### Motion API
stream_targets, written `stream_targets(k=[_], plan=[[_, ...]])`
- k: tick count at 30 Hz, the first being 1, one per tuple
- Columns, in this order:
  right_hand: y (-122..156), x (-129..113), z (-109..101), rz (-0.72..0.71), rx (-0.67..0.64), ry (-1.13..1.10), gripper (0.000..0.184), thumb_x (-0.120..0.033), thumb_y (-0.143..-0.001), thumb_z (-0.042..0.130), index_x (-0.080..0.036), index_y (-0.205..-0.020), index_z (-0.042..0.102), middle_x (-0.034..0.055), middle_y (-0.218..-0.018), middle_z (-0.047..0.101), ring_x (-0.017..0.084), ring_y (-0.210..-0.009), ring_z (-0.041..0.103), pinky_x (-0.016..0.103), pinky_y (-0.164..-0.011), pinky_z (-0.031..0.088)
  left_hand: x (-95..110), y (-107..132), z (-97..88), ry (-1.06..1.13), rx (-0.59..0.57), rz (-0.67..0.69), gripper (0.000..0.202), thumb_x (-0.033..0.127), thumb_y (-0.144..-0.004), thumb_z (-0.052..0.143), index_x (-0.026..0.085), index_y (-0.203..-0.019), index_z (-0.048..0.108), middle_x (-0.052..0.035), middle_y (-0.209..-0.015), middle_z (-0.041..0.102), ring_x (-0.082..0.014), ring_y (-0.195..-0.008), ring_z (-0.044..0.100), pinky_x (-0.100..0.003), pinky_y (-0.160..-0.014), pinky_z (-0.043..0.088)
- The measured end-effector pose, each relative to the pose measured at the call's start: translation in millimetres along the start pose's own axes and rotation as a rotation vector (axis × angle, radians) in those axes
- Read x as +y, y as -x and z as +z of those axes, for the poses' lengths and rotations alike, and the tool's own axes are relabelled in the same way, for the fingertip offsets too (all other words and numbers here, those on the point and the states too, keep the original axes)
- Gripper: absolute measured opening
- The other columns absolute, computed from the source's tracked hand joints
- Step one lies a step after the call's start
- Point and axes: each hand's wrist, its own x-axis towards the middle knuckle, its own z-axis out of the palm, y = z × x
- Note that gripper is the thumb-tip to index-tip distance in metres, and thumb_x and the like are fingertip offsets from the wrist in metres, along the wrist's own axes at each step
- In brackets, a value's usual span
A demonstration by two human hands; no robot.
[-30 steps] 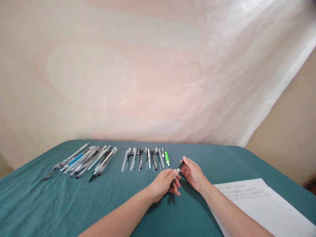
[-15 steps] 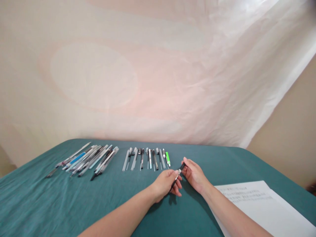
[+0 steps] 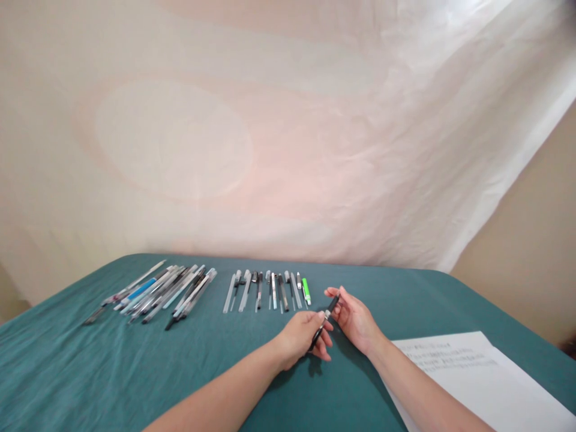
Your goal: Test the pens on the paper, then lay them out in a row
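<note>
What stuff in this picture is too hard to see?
- Head view: the lower end of the black pen is hidden inside the left hand. Its top end, by the right hand, is too small to make out.
- Head view: the print on the paper sheet is blurred, and the picture's edge cuts the sheet off.
- Head view: the pile of pens overlaps too much to count.
</note>
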Motion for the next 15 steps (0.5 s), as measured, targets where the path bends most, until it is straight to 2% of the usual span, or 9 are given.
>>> stream_targets(k=[4,11,15], plan=[[-0.9,1.7,-2.0,-0.030,0.014,-0.008,0.016,-0.031,-0.068,0.067,-0.016,-0.074,0.066,0.0003,-0.078,0.065,0.004,-0.048,0.046,0.017,-0.047,0.042,-1.5,-0.5,-1.0,-0.013,-0.004,-0.007,0.044,0.054,-0.075,0.043,0.011,-0.082,0.050,-0.0002,-0.056,0.056,-0.0097,-0.040,0.052,-0.026,-0.048,0.044],[-7.3,0.8,-8.5,-0.044,0.124,-0.146,0.019,-0.036,-0.068,0.066,-0.021,-0.081,0.064,-0.0017,-0.071,0.062,0.005,-0.045,0.045,0.018,-0.043,0.043,-0.2,0.1,-0.4,-0.011,-0.002,-0.017,0.043,0.053,-0.074,0.044,0.011,-0.083,0.050,-0.0003,-0.057,0.056,-0.0093,-0.040,0.052,-0.026,-0.048,0.045],[-10.4,0.2,-12.9,-0.031,0.097,-0.222,0.019,-0.034,-0.070,0.065,-0.021,-0.084,0.064,-0.0032,-0.063,0.057,0.004,-0.045,0.044,0.017,-0.043,0.042,0.4,0.0,0.2,-0.014,0.002,-0.022,0.044,0.054,-0.074,0.044,0.012,-0.082,0.050,0.0000,-0.057,0.056,-0.0094,-0.040,0.052,-0.026,-0.048,0.044]])
